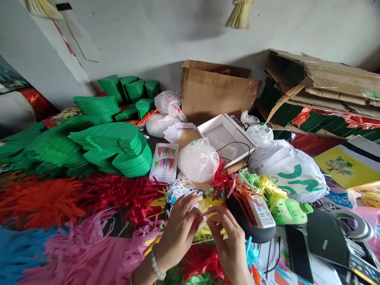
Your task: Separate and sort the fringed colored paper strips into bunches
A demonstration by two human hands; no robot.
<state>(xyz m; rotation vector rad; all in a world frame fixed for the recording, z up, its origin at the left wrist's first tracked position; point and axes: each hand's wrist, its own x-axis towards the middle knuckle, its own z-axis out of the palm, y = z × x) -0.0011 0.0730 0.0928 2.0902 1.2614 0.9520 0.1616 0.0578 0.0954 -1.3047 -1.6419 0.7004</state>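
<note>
My left hand (pixel 181 227), with a pale bead bracelet (pixel 157 263) at its wrist, pinches thumb against fingers in the middle of the view. Close by on the right, my right hand (pixel 227 231) is closed in a similar pinch, its fingertips nearly meeting the left ones. Between them shows a small bit of thin paper strip (pixel 204 216), pinkish and mostly covered by the fingers. Just beyond lies a tangle of white string (pixel 179 189). Yellow paper strips (pixel 204 234) lie behind the hands, and a red fringed paper bundle (pixel 202 259) lies below them.
Orange (pixel 44 202), pink (pixel 74 253) and blue fringed paper (pixel 20 253) spread at left, below stacked green sheets (pixel 118 146). A white box (pixel 225 138), plastic bags and a cardboard carton (pixel 218 89) stand behind. At right are a green bottle (pixel 289 211), phone (pixel 299 253) and tape roll (pixel 353 225).
</note>
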